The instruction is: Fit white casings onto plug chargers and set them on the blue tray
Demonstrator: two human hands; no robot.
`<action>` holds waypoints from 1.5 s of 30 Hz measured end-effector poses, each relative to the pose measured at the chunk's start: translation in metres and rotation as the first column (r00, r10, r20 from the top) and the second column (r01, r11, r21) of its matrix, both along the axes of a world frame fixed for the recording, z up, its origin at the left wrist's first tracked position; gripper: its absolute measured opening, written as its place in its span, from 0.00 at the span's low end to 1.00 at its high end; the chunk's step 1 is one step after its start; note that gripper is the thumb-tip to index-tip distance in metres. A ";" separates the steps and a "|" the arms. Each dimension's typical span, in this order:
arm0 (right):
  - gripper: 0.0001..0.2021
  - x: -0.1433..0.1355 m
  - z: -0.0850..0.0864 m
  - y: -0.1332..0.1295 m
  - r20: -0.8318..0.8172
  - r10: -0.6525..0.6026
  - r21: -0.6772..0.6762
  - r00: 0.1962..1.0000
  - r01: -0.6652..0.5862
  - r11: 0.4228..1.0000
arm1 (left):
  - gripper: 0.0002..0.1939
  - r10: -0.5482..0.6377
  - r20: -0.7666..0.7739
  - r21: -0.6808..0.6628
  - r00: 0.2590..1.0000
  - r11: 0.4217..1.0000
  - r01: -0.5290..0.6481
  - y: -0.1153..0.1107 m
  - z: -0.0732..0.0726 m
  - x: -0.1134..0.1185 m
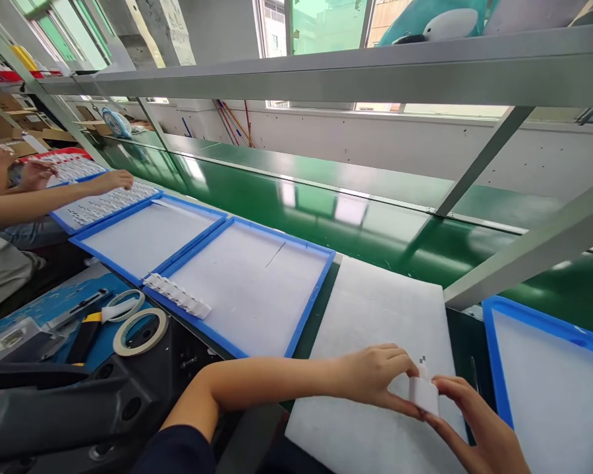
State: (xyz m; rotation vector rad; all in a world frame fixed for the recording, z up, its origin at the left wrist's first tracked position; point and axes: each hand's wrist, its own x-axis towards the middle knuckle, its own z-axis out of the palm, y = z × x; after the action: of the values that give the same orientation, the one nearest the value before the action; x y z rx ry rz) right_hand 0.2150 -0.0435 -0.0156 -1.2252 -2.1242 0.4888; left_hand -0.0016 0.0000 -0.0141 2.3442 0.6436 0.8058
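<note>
Pinching a white plug adapter (423,396) from both sides, left hand (379,374) and right hand (481,420) meet over a white sheet (375,309) on the green tabletop (312,329). Prongs point up; any print on the casing too small to read. Left: blue-rimmed tray (257,283) bearing a row of white pieces (176,295). Right: second blue-rimmed tray (558,388).

Both hands (375,374) (487,424) in facing pinch grips

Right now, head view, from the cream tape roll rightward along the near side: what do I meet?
Cream tape roll → left hand → white plug adapter → right hand → rightmost blue-rimmed tray.
</note>
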 end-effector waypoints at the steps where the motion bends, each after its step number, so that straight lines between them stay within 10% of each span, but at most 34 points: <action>1: 0.15 -0.001 0.001 0.000 -0.004 -0.009 -0.008 1.000 0.009 1.000 | 0.24 0.009 0.012 -0.019 1.000 1.000 -0.009 0.000 0.001 -0.001; 14: 0.16 -0.014 0.029 0.001 -0.220 0.044 -0.150 0.975 -0.078 0.986 | 0.25 -0.031 0.156 -0.130 0.987 0.990 0.052 0.008 0.024 -0.007; 30: 0.10 -0.015 0.035 0.004 -0.327 0.046 -0.368 0.944 -0.172 0.914 | 0.18 -0.065 -0.220 -0.046 0.973 0.997 0.056 0.008 0.033 -0.007; 45: 0.10 -0.017 0.034 0.003 -0.459 0.023 -0.440 0.888 -0.249 0.863 | 0.16 -0.101 -0.082 -0.098 0.992 0.991 0.093 0.003 0.021 -0.004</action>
State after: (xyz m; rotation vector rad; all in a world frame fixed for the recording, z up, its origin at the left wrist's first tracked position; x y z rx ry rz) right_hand 0.1980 -0.0406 0.0186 -1.0785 -1.7457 1.3095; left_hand -0.0059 0.0032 0.0072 2.3153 0.5852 0.6206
